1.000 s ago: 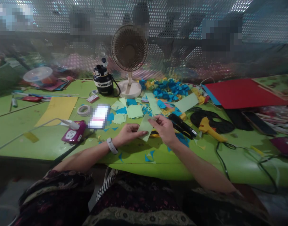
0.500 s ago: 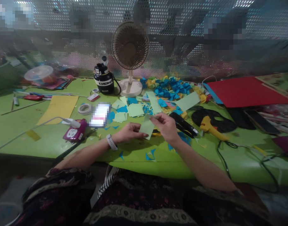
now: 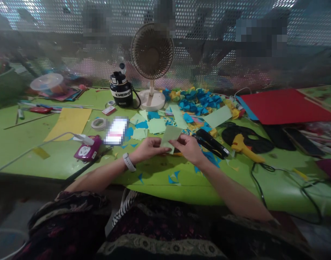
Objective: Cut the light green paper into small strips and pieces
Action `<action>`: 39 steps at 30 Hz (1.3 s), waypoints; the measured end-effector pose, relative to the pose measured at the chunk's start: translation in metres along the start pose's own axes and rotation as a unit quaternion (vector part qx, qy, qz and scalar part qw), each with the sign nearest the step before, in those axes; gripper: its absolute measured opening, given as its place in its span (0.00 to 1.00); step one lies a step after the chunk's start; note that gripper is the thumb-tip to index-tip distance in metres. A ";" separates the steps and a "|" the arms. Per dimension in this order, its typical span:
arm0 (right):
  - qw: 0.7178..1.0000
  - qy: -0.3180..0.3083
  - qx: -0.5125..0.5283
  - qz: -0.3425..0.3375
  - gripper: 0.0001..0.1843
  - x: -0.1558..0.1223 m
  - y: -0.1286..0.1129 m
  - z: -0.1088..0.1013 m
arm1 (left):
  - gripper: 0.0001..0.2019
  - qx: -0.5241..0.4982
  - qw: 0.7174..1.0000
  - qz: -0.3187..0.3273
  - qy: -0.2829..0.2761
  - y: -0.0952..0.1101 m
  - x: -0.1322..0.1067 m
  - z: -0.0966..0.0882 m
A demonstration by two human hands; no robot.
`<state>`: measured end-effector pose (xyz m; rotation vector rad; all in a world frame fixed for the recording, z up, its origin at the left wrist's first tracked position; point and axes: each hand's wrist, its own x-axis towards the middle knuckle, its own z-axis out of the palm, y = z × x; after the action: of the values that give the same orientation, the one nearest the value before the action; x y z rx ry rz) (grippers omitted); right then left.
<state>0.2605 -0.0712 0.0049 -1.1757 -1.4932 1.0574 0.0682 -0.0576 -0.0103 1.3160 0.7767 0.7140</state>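
Between my two hands is a pale green piece of paper (image 3: 171, 136), held up a little above the table and tilted. My left hand (image 3: 148, 148) pinches its lower left edge between thumb and fingers. At the lower right edge, my right hand (image 3: 189, 147) grips it with the thumb in front. Just beyond lie stacked pale green paper squares (image 3: 157, 126), blue scraps and a longer green strip (image 3: 179, 116). A black stapler (image 3: 212, 143) rests right of my right hand. Something dark with yellow is partly hidden under the hands.
A fan (image 3: 152, 54) and a black jug (image 3: 121, 90) stand at the back, near a heap of blue and yellow paper pieces (image 3: 200, 101). Leftward are a lit phone (image 3: 116, 130), tape roll (image 3: 98, 124) and purple power socket (image 3: 88, 148). A yellow glue gun (image 3: 245, 147) with cord lies right.
The green paper has risen slightly and turned in my hands. My right hand has shifted its grip from the paper's upper corner down to the lower right edge.
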 end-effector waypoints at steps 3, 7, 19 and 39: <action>1.000 0.003 0.007 -0.007 0.23 -0.001 -0.005 -0.001 | 0.19 -0.026 0.999 -0.032 -0.026 0.002 0.001 -0.002; 0.999 0.021 -0.002 -0.032 0.24 -0.001 -0.007 -0.003 | 0.18 -0.035 0.997 -0.039 -0.051 0.006 0.001 -0.005; 0.980 -0.089 -0.173 -0.053 0.29 0.001 -0.002 -0.006 | 0.25 -0.048 0.999 -0.004 0.020 0.007 0.002 -0.008; 0.983 -0.150 -0.040 0.095 0.14 0.002 -0.007 -0.012 | 0.20 -0.026 0.999 0.020 0.033 0.004 0.007 -0.016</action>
<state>0.2704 -0.0693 0.0146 -1.2773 -1.6932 1.3632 0.0586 -0.0419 -0.0081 1.2691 0.7811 0.8078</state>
